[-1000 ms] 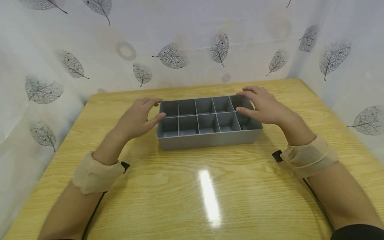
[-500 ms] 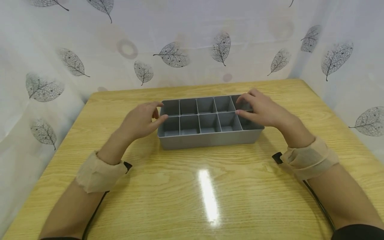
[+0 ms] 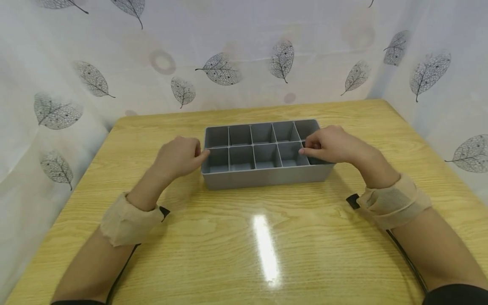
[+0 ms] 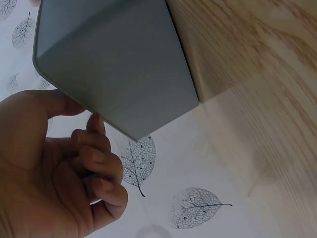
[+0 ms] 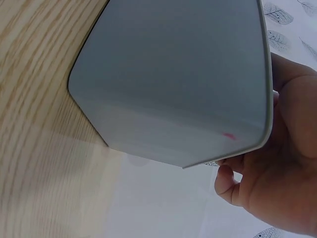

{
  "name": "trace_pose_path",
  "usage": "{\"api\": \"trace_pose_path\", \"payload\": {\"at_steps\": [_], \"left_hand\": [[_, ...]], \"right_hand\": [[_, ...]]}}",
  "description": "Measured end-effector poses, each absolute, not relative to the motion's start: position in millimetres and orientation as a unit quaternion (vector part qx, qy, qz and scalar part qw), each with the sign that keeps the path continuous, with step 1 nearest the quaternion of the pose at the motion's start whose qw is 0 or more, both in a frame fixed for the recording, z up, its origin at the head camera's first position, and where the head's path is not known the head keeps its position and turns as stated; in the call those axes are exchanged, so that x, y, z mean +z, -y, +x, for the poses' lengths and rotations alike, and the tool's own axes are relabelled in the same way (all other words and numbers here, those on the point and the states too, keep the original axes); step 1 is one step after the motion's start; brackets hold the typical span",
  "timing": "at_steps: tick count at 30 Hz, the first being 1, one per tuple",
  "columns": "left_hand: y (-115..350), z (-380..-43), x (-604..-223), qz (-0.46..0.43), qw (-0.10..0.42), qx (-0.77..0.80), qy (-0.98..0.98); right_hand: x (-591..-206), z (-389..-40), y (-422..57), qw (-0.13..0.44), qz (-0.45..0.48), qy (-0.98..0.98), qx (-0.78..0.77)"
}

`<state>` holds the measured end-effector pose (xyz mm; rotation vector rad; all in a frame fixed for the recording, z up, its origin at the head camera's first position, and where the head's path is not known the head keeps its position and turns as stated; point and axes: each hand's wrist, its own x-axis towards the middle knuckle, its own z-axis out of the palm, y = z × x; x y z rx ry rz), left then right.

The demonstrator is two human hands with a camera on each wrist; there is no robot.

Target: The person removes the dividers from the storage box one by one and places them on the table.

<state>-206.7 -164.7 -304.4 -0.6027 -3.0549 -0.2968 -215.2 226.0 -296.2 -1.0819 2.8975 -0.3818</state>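
A grey divided storage box with two rows of open compartments stands on the wooden table. My left hand is at the box's left end, thumb and index finger pinching the rim. In the left wrist view, its other fingers curl beside the end wall. My right hand reaches over the right end, thumb and curled fingers pinching at the dividers there. The right wrist view shows the smooth right end wall with a small pink mark; the rim hides most of those fingertips.
The wooden table extends around the box, with a bright light reflection in front. A pale curtain with leaf prints hangs behind and at both sides. Beige wraps and dark cables lie along both forearms.
Both hands have lowered and closed their fingers onto the box. My right hand's fingers drew from the far edge toward the thumb. The box stays in place.
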Motion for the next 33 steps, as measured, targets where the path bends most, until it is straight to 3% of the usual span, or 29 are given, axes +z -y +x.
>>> {"api": "trace_pose_path", "payload": {"at_steps": [33], "left_hand": [[162.7,-205.1,-307.7,-0.248,-0.004,-0.079,0.966]], "right_hand": [[-300.5,-211.9,-219.2,0.067,-0.329,-0.929,-0.154]]}}
